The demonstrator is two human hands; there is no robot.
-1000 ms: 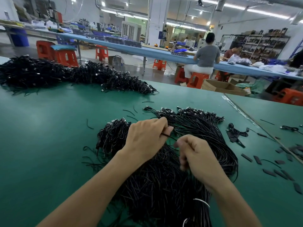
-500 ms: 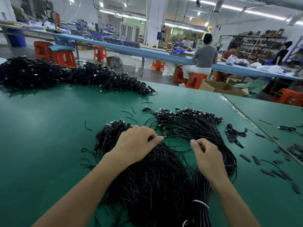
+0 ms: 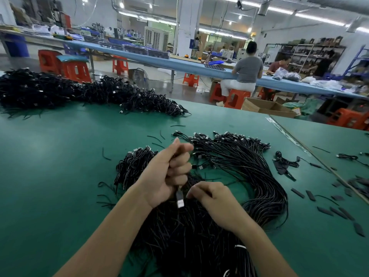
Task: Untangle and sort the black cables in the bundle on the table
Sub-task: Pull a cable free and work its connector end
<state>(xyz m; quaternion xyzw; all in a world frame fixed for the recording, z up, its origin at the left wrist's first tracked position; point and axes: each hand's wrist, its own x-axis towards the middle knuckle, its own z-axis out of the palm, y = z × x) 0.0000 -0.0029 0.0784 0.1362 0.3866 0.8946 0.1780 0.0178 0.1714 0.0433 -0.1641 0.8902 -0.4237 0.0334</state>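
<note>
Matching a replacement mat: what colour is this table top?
Green table top, seen in the head view.

A green desk (image 3: 50,166) is carrying the black cable bundle (image 3: 239,162). Beyond the bundle a long cable heap (image 3: 60,90) is lying, and to the bundle's right flat black strips (image 3: 297,192) are lying scattered.

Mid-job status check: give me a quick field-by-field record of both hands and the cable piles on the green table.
left hand: fist above the bundle, grips one cable with the plug end hanging below
right hand: on the bundle, fingers curled down; what they pinch cannot be told
bundle: tangled black heap under both forearms
fanned cables: laid in an arc right of the hands, plugs at the far end
far pile: long black heap, far left of the table
loose pieces: short black bits at right
</note>
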